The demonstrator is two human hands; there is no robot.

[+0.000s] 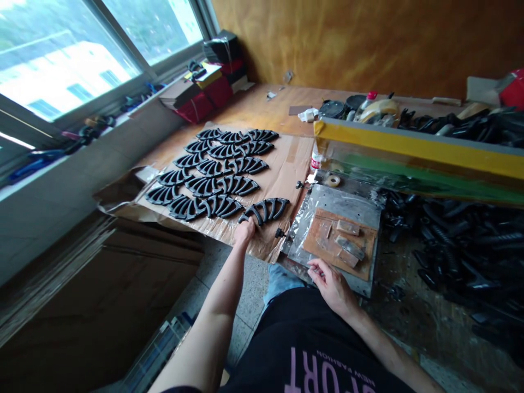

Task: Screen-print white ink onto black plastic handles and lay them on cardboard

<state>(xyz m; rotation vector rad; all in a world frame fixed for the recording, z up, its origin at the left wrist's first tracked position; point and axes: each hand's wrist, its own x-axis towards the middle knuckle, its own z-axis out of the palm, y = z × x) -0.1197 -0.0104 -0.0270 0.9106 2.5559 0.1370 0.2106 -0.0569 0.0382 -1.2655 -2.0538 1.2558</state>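
My left hand (244, 231) reaches out over the cardboard and grips the near end of a curved black ribbed plastic part (271, 210). That part lies at the right of the front row. Several rows of similar black ribbed parts (223, 206), fanned and set edge to edge, cover the cardboard sheet (292, 164) beyond and left of it. My right hand (332, 285) hovers at the front edge of a grey metal plate (297, 248), its fingers loosely bent and a little apart, with nothing visible in them.
Small flat blocks (349, 248) lie on a brown board (321, 218) on the plate. A tape roll (333, 180) sits behind it. Black plastic parts (454, 245) heap at right under a yellow-and-green panel (409, 153). Red boxes (200, 103) stand by the window; folded cardboard (102, 278) leans left.
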